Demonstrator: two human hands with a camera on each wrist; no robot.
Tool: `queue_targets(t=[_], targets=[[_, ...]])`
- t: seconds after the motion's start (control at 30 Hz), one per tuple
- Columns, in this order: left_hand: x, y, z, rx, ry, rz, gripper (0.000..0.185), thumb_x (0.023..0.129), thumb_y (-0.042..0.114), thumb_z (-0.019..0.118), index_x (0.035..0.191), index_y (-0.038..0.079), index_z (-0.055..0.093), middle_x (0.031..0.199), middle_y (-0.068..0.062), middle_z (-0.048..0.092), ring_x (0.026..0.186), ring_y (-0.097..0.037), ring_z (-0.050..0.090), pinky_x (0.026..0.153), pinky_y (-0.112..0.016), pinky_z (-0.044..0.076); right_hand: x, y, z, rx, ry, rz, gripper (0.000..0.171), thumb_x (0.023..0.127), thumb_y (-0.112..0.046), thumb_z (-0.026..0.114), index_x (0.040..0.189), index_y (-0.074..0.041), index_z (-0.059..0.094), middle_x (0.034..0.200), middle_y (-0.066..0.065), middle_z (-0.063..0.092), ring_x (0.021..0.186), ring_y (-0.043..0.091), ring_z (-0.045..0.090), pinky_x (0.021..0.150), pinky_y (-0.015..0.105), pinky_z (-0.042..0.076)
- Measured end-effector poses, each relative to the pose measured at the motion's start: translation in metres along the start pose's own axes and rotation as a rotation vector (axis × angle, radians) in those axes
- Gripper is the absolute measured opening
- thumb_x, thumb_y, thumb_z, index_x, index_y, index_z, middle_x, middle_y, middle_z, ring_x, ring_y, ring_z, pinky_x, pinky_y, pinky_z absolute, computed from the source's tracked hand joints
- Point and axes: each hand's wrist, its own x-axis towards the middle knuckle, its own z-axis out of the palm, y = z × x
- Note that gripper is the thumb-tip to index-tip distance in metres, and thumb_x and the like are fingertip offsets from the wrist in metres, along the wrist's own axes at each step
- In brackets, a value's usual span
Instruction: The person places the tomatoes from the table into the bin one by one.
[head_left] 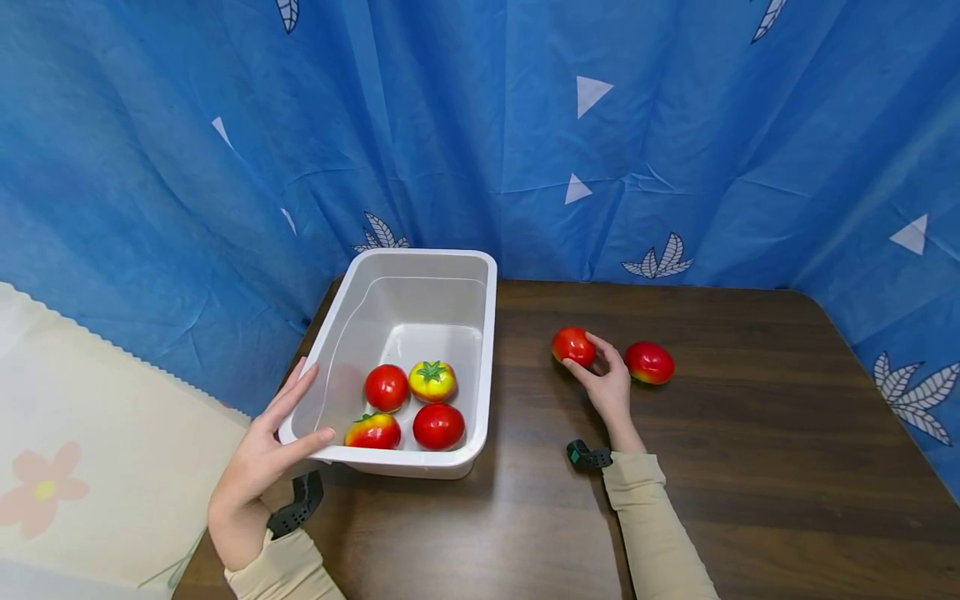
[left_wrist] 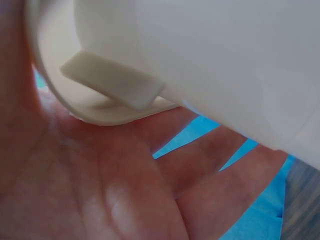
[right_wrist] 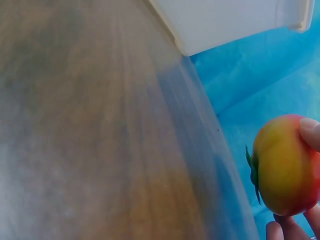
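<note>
My left hand (head_left: 258,450) grips the near left corner of a white plastic bin (head_left: 490,358), thumb over the front rim and fingers along the left side. In the left wrist view, the palm and spread fingers (left_wrist: 210,155) lie under the bin's lip. Several shiny red and yellow tomatoes, among them a red one (head_left: 438,427), lie in the near half of the bin. To the right of it, my right hand (head_left: 611,383) holds a tomato (head_left: 572,345) between thumb and fingers. The right wrist view shows this tomato (right_wrist: 282,170) with its yellow, leafy end facing left.
Another red tomato (head_left: 650,362) lies on the dark wooden table (head_left: 750,467), just right of my right hand. A blue curtain (head_left: 450,125) hangs behind the table and along its sides. Pale flowered cloth (head_left: 112,433) is at the left.
</note>
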Motion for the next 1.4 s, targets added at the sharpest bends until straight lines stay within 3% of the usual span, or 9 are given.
queue_targets(t=[0.27, 1.1, 1.4], targets=[[0.000, 0.000, 0.000, -0.005, -0.001, 0.003, 0.081, 0.078, -0.001, 0.071, 0.147, 0.014, 0.033, 0.156, -0.001, 0.015, 0.130, -0.016, 0.026, 0.084, -0.018, 0.040, -0.001, -0.015, -0.003, 0.016, -0.020, -0.004, 0.059, 0.078, -0.026, 0.078, 0.131, -0.017, 0.054, 0.134, 0.006, 0.051, 0.119, 0.027, 0.047, 0.098, 0.044, 0.040], [0.000, 0.000, -0.001, 0.002, -0.004, 0.009, 0.082, 0.077, -0.003, 0.071, 0.147, 0.013, 0.033, 0.156, -0.005, 0.014, 0.132, -0.013, 0.024, 0.086, -0.015, 0.037, -0.014, -0.064, -0.018, 0.034, -0.059, -0.141, 0.057, 0.079, -0.021, 0.077, 0.131, -0.021, 0.055, 0.133, 0.002, 0.052, 0.118, 0.024, 0.049, 0.095, 0.048, 0.041], [0.000, 0.000, 0.000, -0.011, -0.004, 0.017, 0.081, 0.077, -0.004, 0.071, 0.147, 0.012, 0.033, 0.156, -0.007, 0.014, 0.131, -0.012, 0.025, 0.086, -0.015, 0.039, -0.026, -0.094, -0.022, 0.033, -0.087, -0.138, 0.056, 0.080, -0.011, 0.074, 0.132, -0.011, 0.054, 0.136, 0.009, 0.049, 0.121, 0.029, 0.048, 0.096, 0.050, 0.039]])
